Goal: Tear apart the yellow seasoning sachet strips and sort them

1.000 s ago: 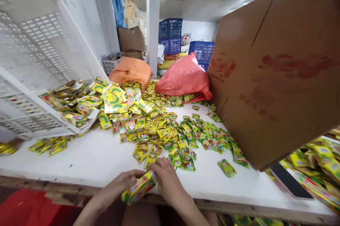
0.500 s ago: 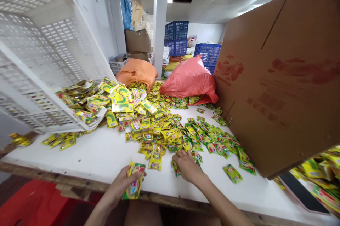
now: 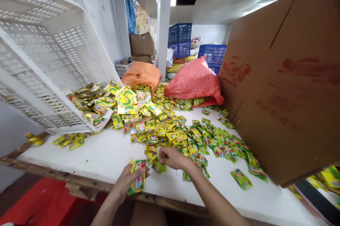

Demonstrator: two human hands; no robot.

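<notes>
My left hand [image 3: 126, 180] is closed around a small yellow-and-green carton [image 3: 138, 175], upright above the table's front edge. To its right, my right hand [image 3: 171, 157] has its fingers curled together over a green sachet [image 3: 159, 167], pinching it just above the white tabletop. Yellow sachets [image 3: 152, 153] lie right behind those fingers. Green sachets [image 3: 217, 141] are spread to the right, and one lone green sachet [image 3: 241, 179] lies apart. Small yellow cartons [image 3: 127, 102] are heaped at the mouth of a tipped white crate.
The white plastic crate [image 3: 87, 42] leans at left. A large cardboard box [image 3: 276, 88] stands at right, with a dark phone-like slab [image 3: 316, 197] beside it. Orange [image 3: 143, 74] and red [image 3: 195, 81] sacks spill sachets at the back. A red stool [image 3: 39, 201] sits below left.
My right hand has moved left from the green sachets toward the carton, bringing a green sachet along. My left hand still holds the carton. The view has shifted slightly.
</notes>
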